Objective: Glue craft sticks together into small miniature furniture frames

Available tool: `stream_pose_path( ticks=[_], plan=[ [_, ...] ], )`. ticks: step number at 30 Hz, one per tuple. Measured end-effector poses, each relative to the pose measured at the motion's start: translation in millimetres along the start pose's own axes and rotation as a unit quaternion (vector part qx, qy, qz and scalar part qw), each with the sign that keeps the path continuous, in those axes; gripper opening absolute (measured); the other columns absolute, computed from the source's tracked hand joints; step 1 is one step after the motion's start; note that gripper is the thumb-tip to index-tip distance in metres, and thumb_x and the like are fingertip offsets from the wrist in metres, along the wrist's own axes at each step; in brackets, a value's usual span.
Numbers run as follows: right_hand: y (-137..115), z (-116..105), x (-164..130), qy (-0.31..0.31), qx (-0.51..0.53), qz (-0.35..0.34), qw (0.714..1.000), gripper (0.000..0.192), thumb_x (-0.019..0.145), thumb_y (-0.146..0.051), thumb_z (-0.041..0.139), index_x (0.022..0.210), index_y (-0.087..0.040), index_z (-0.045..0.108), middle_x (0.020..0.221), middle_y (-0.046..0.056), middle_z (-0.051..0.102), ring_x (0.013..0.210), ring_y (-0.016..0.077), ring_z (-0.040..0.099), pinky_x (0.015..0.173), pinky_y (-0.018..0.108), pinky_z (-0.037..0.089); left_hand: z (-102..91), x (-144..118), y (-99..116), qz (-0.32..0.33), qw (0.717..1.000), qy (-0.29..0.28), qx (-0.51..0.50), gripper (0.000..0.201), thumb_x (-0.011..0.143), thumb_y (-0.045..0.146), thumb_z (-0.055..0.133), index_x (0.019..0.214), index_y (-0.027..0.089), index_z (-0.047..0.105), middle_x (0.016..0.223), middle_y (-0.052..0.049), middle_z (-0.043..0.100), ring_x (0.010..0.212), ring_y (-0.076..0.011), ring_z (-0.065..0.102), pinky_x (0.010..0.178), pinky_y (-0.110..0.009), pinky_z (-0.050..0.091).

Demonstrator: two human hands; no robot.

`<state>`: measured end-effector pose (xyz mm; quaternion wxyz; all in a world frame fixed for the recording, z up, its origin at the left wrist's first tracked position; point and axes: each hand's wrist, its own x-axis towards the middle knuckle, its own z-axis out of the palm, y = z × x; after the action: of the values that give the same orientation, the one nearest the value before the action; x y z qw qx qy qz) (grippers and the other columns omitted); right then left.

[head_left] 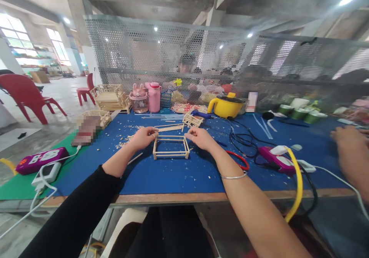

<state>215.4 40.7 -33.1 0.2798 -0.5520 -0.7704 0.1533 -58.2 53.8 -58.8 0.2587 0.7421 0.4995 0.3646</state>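
A small frame of pale wooden sticks point(171, 155) stands on the blue work mat point(173, 181) in front of me. My left hand point(143, 138) pinches the frame at its far left corner, thumb and fingers together. At the far right corner, my right hand point(201, 138) closes its fingertips on the frame in the same way. Just behind it lie several loose wooden sticks point(170, 128). A blue glue gun point(201, 114) rests beyond, beside a small piece of stick furniture point(192, 119). Clear glue sticks point(161, 117) lie farther back.
A yellow electric pot point(229, 107), a pink bottle point(154, 98) and stacked stick furniture point(111, 96) line the back. Right of me are a purple power strip point(278, 160), black cables and a red ring point(238, 160). Another person's hand point(350, 141) reaches in at the right edge.
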Motion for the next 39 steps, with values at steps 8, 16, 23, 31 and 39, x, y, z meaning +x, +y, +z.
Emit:
stream_pose_path(
  ticks=[8, 16, 23, 31, 39],
  plan=[
    [3, 12, 2, -0.039, 0.083, 0.001, 0.996, 0.028, 0.072, -0.044, 0.058, 0.079, -0.017, 0.054, 0.049, -0.009, 0.039, 0.043, 0.0074, 0.035, 0.045, 0.02, 0.028, 1.1, 0, 0, -0.003, 1.0, -0.007, 0.003, 0.046, 0.073, 0.043, 0.057, 0.107, 0.013, 0.065, 0.087, -0.008, 0.071, 0.074, -0.0193, 0.063, 0.071, -0.03, 0.048],
    [-24, 12, -5, 0.076, 0.04, -0.021, 0.996, 0.04, 0.088, -0.043, 0.037, 0.115, -0.018, 0.052, 0.11, 0.009, 0.062, 0.099, 0.0195, 0.055, 0.087, 0.033, 0.04, 6.3, -18, 38, 0.051, 0.993, 0.025, 0.104, 0.064, 0.087, 0.05, 0.036, 0.137, 0.011, 0.037, 0.143, -0.015, 0.039, 0.133, -0.0281, 0.032, 0.108, -0.043, 0.024],
    [-47, 36, -14, -0.103, -0.131, 0.007, 0.986, 0.065, 0.091, -0.049, 0.025, 0.145, -0.013, 0.02, 0.153, 0.013, 0.014, 0.14, 0.0293, 0.008, 0.108, 0.056, 0.009, 29.8, -39, 66, 0.059, 0.972, -0.085, 0.21, 0.069, 0.086, 0.06, 0.031, 0.141, 0.019, 0.027, 0.148, -0.014, 0.029, 0.138, -0.0332, 0.019, 0.102, -0.065, -0.007],
    [-48, 41, -12, -0.115, -0.172, 0.02, 0.978, 0.067, 0.091, -0.05, 0.029, 0.146, -0.014, 0.017, 0.153, 0.013, 0.011, 0.14, 0.0312, 0.003, 0.107, 0.059, 0.005, 36.0, -40, 66, 0.067, 0.967, -0.052, 0.24, 0.074, 0.083, 0.063, 0.036, 0.141, 0.018, 0.027, 0.144, -0.019, 0.036, 0.134, -0.0327, 0.029, 0.102, -0.064, -0.01],
    [-39, 20, -7, 0.003, 0.06, -0.017, 0.998, 0.06, 0.091, -0.051, 0.028, 0.139, -0.015, 0.034, 0.146, 0.012, 0.035, 0.134, 0.0244, 0.03, 0.108, 0.041, 0.023, 14.1, -33, 62, 0.036, 0.993, -0.035, 0.107, 0.066, 0.089, 0.057, 0.025, 0.143, 0.021, 0.022, 0.149, -0.011, 0.027, 0.138, -0.0287, 0.021, 0.11, -0.055, 0.004]
  ],
)
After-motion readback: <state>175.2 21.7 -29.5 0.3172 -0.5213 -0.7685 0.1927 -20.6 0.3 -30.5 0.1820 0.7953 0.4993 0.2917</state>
